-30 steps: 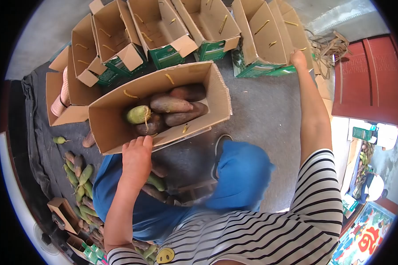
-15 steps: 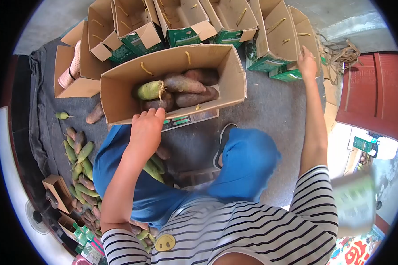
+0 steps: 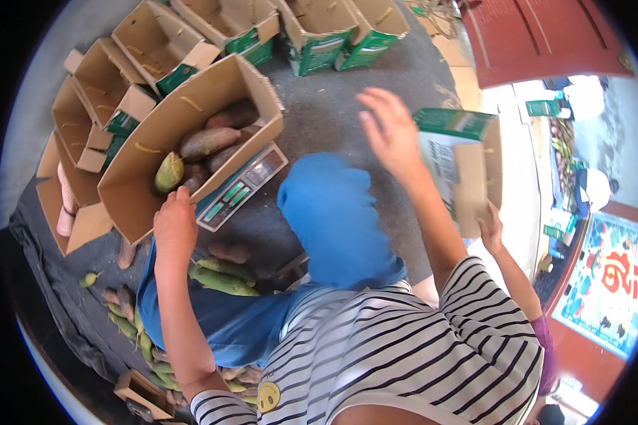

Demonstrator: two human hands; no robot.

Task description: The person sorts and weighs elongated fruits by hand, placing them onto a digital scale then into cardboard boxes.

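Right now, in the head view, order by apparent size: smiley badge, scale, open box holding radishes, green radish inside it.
Box
Scale
Green radish and smiley badge: unranked, fairly close in size, and the badge may be nearer the camera.

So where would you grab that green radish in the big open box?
Probably around its rounded middle, coming straight down through the open top of the box. The green radish is stout and longer than wide, so fingers could wrap across it. Darker roots crowd one side, leaving less room there.
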